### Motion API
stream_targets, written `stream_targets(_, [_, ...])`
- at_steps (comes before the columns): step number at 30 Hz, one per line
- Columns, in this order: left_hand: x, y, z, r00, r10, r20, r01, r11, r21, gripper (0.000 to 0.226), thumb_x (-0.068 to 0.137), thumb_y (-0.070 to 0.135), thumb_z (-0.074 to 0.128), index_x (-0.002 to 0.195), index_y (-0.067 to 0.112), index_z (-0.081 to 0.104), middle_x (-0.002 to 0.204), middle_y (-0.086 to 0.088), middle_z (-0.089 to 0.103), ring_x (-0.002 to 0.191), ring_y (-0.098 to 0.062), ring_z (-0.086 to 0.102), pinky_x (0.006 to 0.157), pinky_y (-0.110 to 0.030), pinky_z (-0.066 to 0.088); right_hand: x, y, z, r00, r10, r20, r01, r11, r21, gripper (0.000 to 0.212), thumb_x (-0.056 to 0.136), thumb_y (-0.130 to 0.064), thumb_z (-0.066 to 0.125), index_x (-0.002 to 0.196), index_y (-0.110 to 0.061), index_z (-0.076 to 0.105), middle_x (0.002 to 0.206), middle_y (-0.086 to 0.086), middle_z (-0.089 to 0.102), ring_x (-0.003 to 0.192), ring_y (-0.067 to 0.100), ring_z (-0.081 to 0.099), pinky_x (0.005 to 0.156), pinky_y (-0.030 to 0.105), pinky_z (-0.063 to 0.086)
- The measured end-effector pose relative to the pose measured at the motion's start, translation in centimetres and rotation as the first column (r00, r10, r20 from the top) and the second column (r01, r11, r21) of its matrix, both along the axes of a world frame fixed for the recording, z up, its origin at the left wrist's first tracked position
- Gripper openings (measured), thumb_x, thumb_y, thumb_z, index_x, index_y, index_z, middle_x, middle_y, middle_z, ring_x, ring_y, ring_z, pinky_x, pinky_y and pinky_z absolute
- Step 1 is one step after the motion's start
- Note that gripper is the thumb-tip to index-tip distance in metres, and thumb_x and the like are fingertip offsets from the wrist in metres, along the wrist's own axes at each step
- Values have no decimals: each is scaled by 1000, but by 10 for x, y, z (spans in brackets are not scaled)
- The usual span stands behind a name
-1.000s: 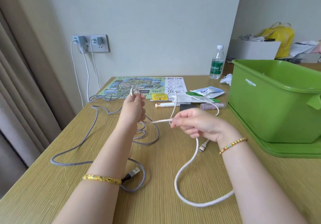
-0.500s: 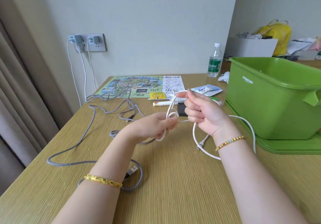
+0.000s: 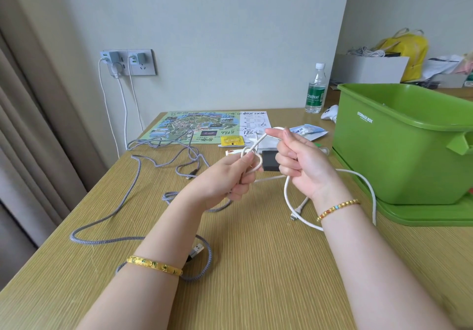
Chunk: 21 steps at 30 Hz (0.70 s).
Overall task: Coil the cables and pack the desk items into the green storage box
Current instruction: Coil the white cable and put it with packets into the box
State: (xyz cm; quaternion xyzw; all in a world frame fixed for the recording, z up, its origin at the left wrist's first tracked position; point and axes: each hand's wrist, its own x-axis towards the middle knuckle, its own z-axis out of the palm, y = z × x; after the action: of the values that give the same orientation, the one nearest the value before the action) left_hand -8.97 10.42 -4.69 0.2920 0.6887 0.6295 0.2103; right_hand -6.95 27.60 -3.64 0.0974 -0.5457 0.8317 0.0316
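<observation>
My left hand point(image 3: 230, 178) pinches a small coil of the white cable point(image 3: 288, 196) above the desk's middle. My right hand point(image 3: 299, 163) grips the same cable a little to the right and lifts a strand over the coil. The rest of the white cable loops down past my right wrist, its plug end point(image 3: 297, 212) lying on the desk. A long grey braided cable point(image 3: 107, 217) sprawls over the desk's left half, its USB plug point(image 3: 197, 249) by my left forearm. The green storage box point(image 3: 399, 145) stands open at the right on its lid point(image 3: 422, 214).
Behind my hands lie a colourful map sheet point(image 3: 194, 127), a yellow packet point(image 3: 231, 140), a dark adapter block point(image 3: 268, 160), a blue-white pouch point(image 3: 307, 131) and pens. A water bottle point(image 3: 315, 90) and a white mouse-like object point(image 3: 330, 112) stand near the wall. Chargers fill the wall socket point(image 3: 128, 62).
The hands came together from apart; my left hand dropped lower and my right hand wound the white cable into a small coil, pulling its slack off the near desk.
</observation>
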Motion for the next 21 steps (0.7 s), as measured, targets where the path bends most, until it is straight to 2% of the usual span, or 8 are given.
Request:
stream_targets(2, [-1, 1, -1, 999, 34, -11, -34, 999, 14, 37, 101, 36, 29, 74, 16, 44, 59, 2, 30, 40, -6, 25, 37, -13, 22, -1, 1, 0, 1000, -14, -2, 14, 1000, -4, 29, 99, -24, 38, 106, -7, 60, 46, -12, 29, 35, 0, 21, 31, 13, 16])
stream_targets(5, [-6, 2, -1, 978, 206, -8, -205, 975, 84, 39, 100, 36, 33, 67, 17, 40, 52, 6, 37, 39, -7, 32, 35, -13, 25, -2, 2, -1, 999, -43, 9, 43, 999, 9, 24, 98, -21, 42, 98, -8, 61, 46, -11, 30, 35, 1, 22, 31, 13, 16])
stream_targets(9, [-16, -2, 0, 858, 479, 187, -514, 812, 278, 40, 100, 36, 32, 67, 16, 44, 59, 5, 54, 56, -10, 53, 48, -20, 46, -1, 0, -3, 997, -49, 59, 47, 998, 43, 13, 95, -13, 48, 88, -11, 58, 47, -9, 37, 36, 3, 28, 31, 13, 22])
stream_targets(12, [-20, -4, 2, 797, 437, 417, -601, 639, 480, 38, 101, 34, 30, 72, 13, 43, 80, -6, 64, 74, -15, 66, 66, -28, 58, 0, -7, -5, 993, -39, 113, 13, 975, 220, 15, 94, -12, 49, 85, -8, 61, 50, -5, 40, 37, 4, 33, 33, 15, 25])
stream_targets(14, [-19, -4, 3, 804, 401, 439, -592, 600, 538, 36, 102, 35, 28, 77, 13, 42, 91, -11, 68, 77, -18, 70, 72, -29, 58, 2, -13, -8, 988, 7, 152, -72, 899, 432, 20, 95, -16, 49, 85, -6, 64, 47, -6, 41, 36, 5, 34, 34, 16, 28])
stream_targets(16, [-18, -4, 2, 817, 389, 425, -574, 608, 549, 34, 102, 37, 26, 84, 15, 45, 86, -10, 70, 70, -18, 71, 70, -32, 59, 5, -21, -13, 972, 97, 214, -210, 767, 607, 26, 96, -23, 49, 82, -7, 65, 44, -7, 41, 34, 6, 35, 34, 16, 30])
stream_targets(18, [-17, -3, 2, 807, 414, 421, -589, 614, 525, 32, 101, 37, 27, 89, 15, 48, 66, -4, 67, 54, -14, 67, 63, -31, 60, 7, -27, -17, 948, 157, 277, -308, 671, 674, 31, 96, -29, 48, 82, -7, 66, 43, -7, 40, 33, 6, 34, 34, 16, 30])
stream_targets(21, [-19, -1, 1, 797, 436, 417, -603, 615, 509, 39, 101, 35, 29, 85, 10, 53, 47, 2, 50, 38, -8, 50, 61, -30, 59, 6, -29, -19, 937, 176, 301, -342, 642, 686, 33, 96, -32, 48, 82, -7, 66, 44, -6, 39, 33, 5, 33, 33, 16, 28])
